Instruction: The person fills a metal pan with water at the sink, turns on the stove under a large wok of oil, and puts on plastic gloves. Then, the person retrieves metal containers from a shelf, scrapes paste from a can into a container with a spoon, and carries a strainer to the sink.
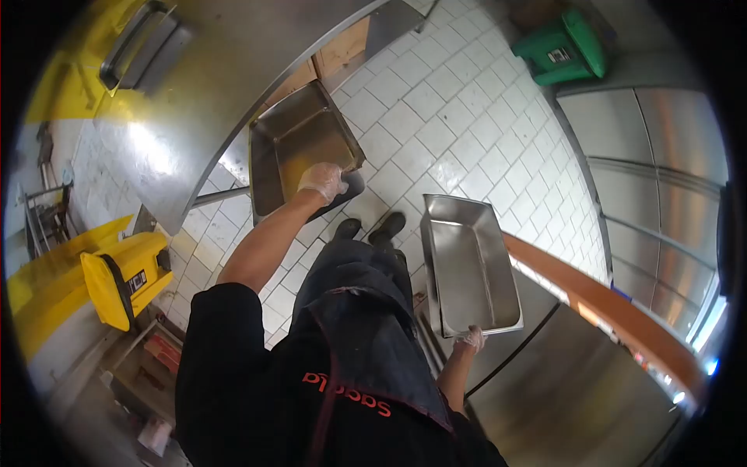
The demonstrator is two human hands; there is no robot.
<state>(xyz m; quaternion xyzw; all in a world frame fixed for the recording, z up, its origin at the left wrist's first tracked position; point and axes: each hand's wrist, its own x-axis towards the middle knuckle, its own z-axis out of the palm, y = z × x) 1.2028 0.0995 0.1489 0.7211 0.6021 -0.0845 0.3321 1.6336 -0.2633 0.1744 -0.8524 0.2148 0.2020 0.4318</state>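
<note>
My left hand [324, 180], in a clear glove, is closed on the rim of a deep rectangular steel food pan [303, 136]. That pan is tilted, with its inside facing me, beside the metal table's edge. Lower on the right, my right hand [471, 337], also gloved, grips the near end of a second deep steel food pan [473, 257]. This one is shiny inside, and I see nothing in it. The fingers of both hands are partly hidden.
A steel table [175, 124] fills the upper left, with another metal pan [144, 47] on it. A yellow bin [124, 280] stands at left, a green bin [562, 50] at upper right. Steel doors [661, 187] line the right. White tiles [436, 117] cover the floor.
</note>
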